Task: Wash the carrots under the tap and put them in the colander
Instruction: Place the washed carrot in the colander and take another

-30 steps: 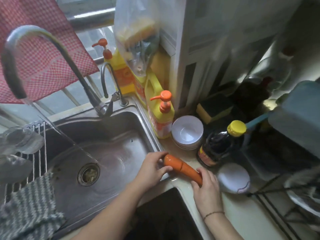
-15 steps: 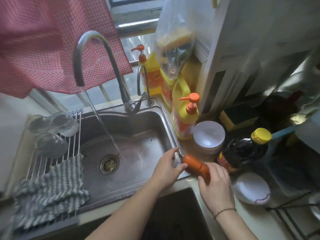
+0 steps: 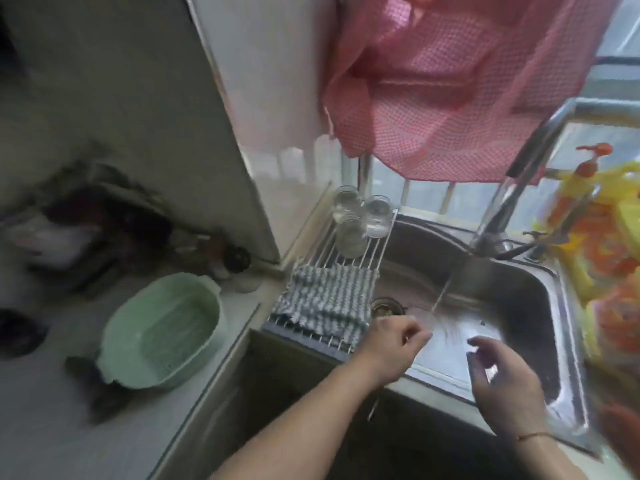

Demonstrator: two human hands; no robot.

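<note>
Head view: green colander (image 3: 162,332) holds nothing visible; left hand (image 3: 393,344) and right hand (image 3: 502,375) hang loosely curled, grasping nothing, above the sink (image 3: 512,289).

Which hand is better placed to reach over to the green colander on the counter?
Left. The left hand hovers over the left side of the sink, nearest the colander beyond the drying rack; the right hand sits farther right.

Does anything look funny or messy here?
A bit odd: the tap runs into the sink, yet no carrot shows. The left hand and right hand hover over the basin holding nothing, and the green colander on the counter looks empty. Nothing looks spilled or broken.
</note>
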